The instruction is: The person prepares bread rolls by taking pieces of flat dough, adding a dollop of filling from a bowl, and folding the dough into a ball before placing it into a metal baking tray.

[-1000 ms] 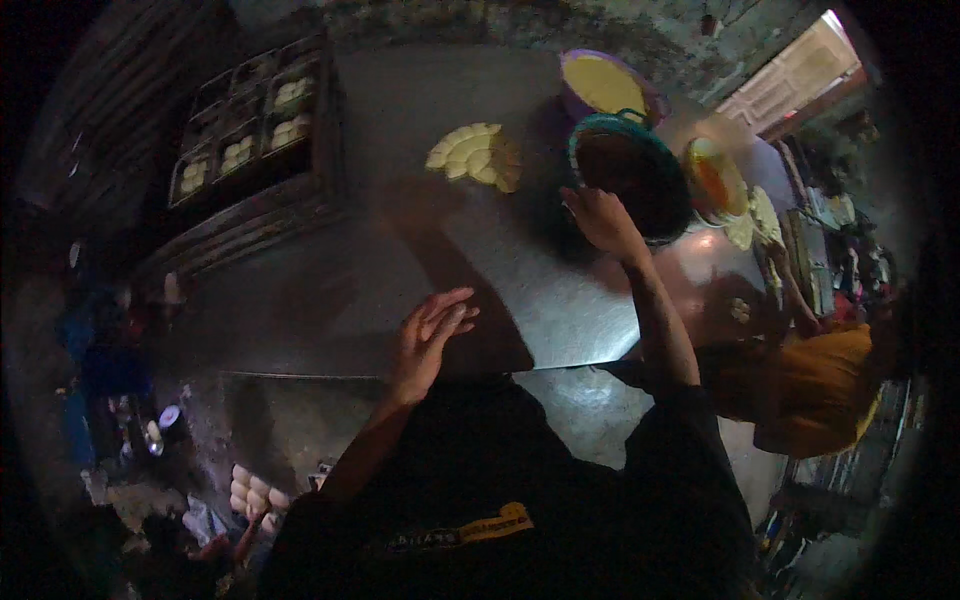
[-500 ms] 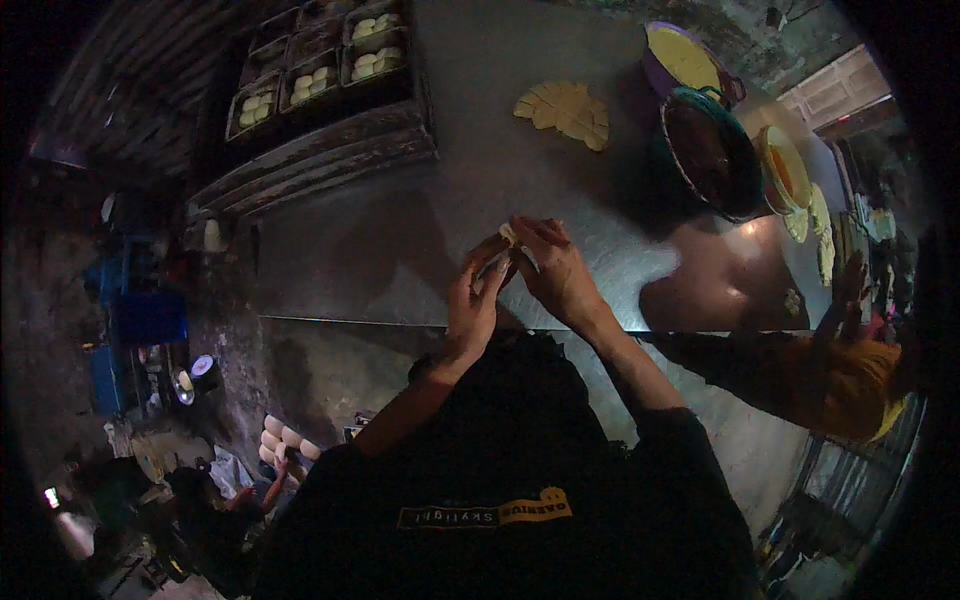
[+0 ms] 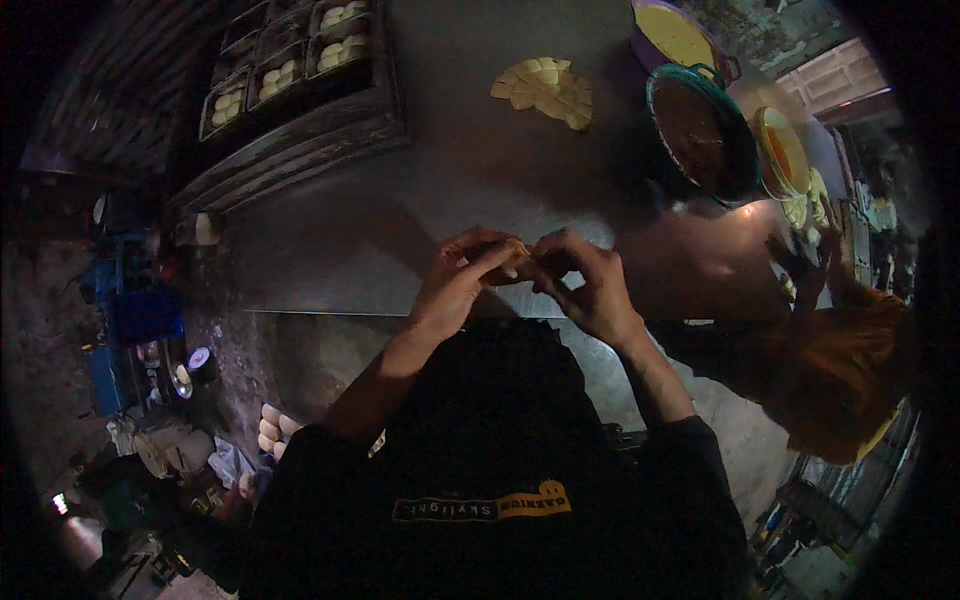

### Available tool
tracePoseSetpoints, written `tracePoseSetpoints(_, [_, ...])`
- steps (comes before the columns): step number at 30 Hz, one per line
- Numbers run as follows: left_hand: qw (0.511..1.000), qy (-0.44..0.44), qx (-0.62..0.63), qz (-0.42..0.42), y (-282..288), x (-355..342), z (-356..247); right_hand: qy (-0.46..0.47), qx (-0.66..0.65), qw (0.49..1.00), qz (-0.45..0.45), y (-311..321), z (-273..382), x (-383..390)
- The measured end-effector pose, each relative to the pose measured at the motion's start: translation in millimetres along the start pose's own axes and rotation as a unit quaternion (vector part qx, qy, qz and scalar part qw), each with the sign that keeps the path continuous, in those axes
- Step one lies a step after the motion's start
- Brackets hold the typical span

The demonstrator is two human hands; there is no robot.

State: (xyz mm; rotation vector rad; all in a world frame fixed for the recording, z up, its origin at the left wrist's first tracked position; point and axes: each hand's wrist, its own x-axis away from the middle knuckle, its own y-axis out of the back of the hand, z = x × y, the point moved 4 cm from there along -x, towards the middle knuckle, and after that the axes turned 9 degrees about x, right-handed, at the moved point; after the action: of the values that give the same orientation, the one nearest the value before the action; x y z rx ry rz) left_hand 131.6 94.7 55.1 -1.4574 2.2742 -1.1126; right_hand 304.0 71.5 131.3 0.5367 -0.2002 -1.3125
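Over the near part of the metal table [image 3: 330,265], I hold a small piece of dough [image 3: 519,250] between both hands. My left hand [image 3: 462,275] is closed round it, with the fingers bent. My right hand [image 3: 595,285] pinches at its right side, thumb and forefinger forming a loop. Fingers cover most of the piece, so its shape is hard to make out. Further back on the table lies a fan-shaped spread of cut dough pieces [image 3: 545,93], apart from my hands.
At the back left stand stacked trays with tins [image 3: 340,52] of dough balls. Back right are a green tub [image 3: 700,130] of dark brown filling, a purple tub [image 3: 678,35] with yellow contents and a yellow bowl [image 3: 785,150]. A person in a brown-orange garment [image 3: 830,365] works at right beside dough strips.
My hands have drawn apart and tilted, the right one moving right and down, with the dough still between them. The view has shifted slightly. The person at right has moved an arm over the table.
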Motion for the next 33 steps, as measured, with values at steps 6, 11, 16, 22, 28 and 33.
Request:
tracePoseSetpoints(6, [0.937, -0.156, -0.311, 0.017, -44.9, -3.8, -12.1, -0.140, -0.020, 0.984, 0.106, 22.2, -31.6, -0.8])
tracePoseSetpoints(11, [0.978, -0.099, -0.155, -0.098, -44.8, -17.5, 5.4, 0.083, 0.120, 0.989, -0.031, 43.6, -21.9, -3.6])
tracePoseSetpoints(16, [0.987, 0.046, -0.027, -0.151, -58.7, -24.4, 29.5, -0.003, 0.108, 0.993, 0.056, 54.0, -47.8, -10.2])
tracePoseSetpoints(22, [0.994, 0.059, 0.008, -0.087, -54.4, -31.8, 35.2, 0.136, 0.024, 0.986, 0.093, 67.5, -54.6, -16.0])
tracePoseSetpoints(28, [0.961, -0.008, -0.275, 0.008, -78.3, -28.5, 29.8, -0.007, -0.028, 0.979, 0.200, 65.0, -58.6, -17.5])
tracePoseSetpoints(33, [0.960, 0.083, -0.243, -0.111, -46.6, -30.4, 45.8, 0.042, 0.120, 0.983, 0.129, 52.0, -57.4, -9.4])
